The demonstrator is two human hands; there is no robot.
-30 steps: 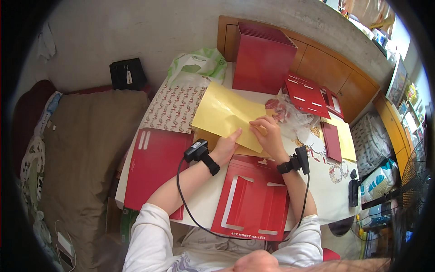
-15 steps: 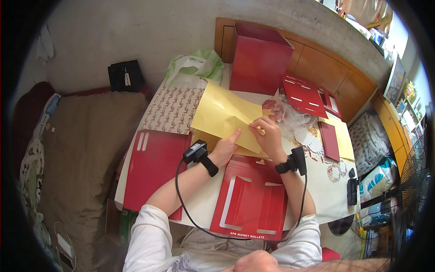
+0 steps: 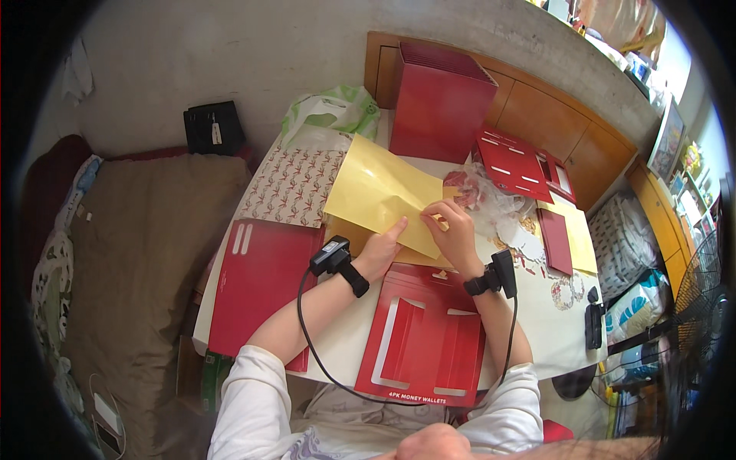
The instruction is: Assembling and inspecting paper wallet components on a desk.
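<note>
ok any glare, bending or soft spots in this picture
Head view: the bright white window at upper right is washed out; pale sheen lies on the yellow paper sheet; fisheye bends the brown wooden panel; the black wire fan looks soft near the right rim.

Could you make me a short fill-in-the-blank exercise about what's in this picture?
1. The left hand and right hand hold a sheet whose colour is ____.
2. The patterned card lies on the ____ side of that sheet.
3. The wrist straps are coloured ____.
4. The tall box stands to the ____ of the green-and-white bag.

Missing words: yellow; left; black; right.
</note>
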